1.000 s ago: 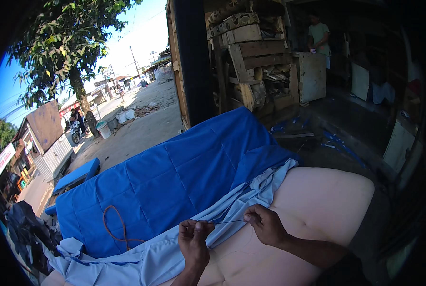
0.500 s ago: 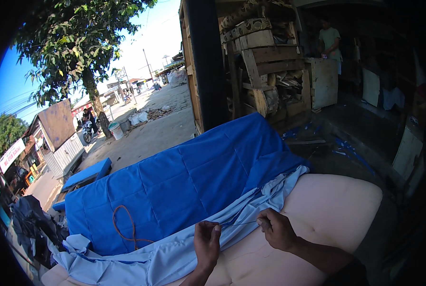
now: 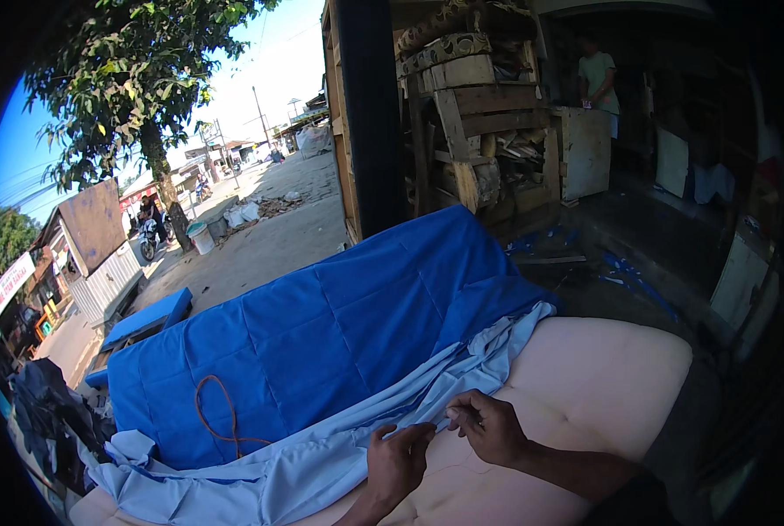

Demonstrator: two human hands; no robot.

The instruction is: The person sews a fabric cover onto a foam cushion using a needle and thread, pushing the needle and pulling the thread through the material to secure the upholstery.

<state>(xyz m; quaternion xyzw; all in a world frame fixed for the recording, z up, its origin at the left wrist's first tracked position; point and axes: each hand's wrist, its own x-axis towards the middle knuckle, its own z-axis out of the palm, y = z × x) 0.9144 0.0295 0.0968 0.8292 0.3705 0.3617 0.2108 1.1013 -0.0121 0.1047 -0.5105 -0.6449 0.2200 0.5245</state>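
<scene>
Both my hands are close together over the pale foam pad, fingertips almost meeting. My left hand pinches thumb against forefinger on a thin strand that looks like thread. Opposite it, my right hand is closed in a pinch at the same strand; its exact ends are hidden by my fingers. A fine loop of thread hangs below the hands against the foam. Blue fabric covers the long upright part behind, and its lighter underside lies crumpled along the foam, beside my left hand.
An orange-brown cord lies looped on the blue fabric. Dark cloth is heaped at the left. Blue scraps litter the floor at right, near stacked wooden frames. A person stands in the back.
My hands have come closer together, the left moving right and the right moving left and slightly down. The strand stretched between them has shortened. The view has shifted slightly.
</scene>
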